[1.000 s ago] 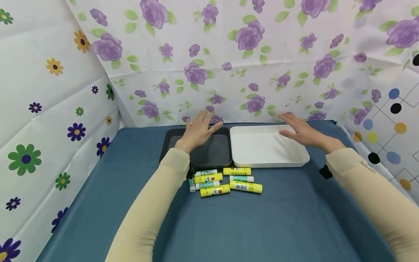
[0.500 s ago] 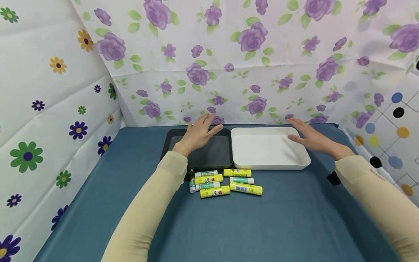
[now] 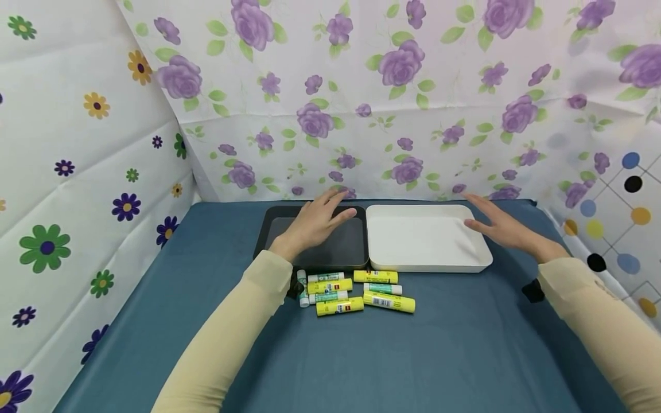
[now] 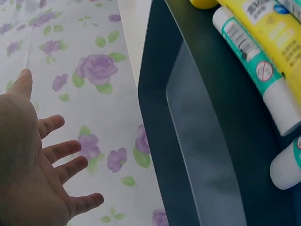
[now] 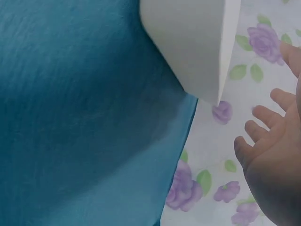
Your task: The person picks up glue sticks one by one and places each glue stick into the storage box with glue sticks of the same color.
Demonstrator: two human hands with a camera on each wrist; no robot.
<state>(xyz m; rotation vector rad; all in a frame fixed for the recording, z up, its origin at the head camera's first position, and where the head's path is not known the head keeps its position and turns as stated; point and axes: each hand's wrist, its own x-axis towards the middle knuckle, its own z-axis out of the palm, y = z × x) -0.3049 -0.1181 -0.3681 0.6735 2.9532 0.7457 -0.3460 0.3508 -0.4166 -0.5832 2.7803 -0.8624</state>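
My left hand (image 3: 311,225) hovers over the black tray (image 3: 341,246), fingers spread and nothing held. In the left wrist view the same hand (image 4: 35,165) shows its palm beside the tray's dark wall (image 4: 202,117). Over the right end of the white tray (image 3: 420,238) my right hand (image 3: 506,228) is raised, its fingers straight and holding nothing. Glue sticks lie in front of the trays: several yellow ones, such as a long glue stick (image 3: 389,302), and several smaller white-and-green ones, such as an upright-lying glue stick (image 3: 303,288) at the left end.
Both trays stand side by side at the back of a table with a blue cloth (image 3: 392,367). Behind them hangs a purple-flowered sheet (image 3: 351,74). Patterned sheets also bound the left (image 3: 77,201) and right (image 3: 619,218) sides.
My right hand has shifted outward to the right, and the left slightly down in the view. The head view has tilted a little. Trays and glue sticks stay as they were.
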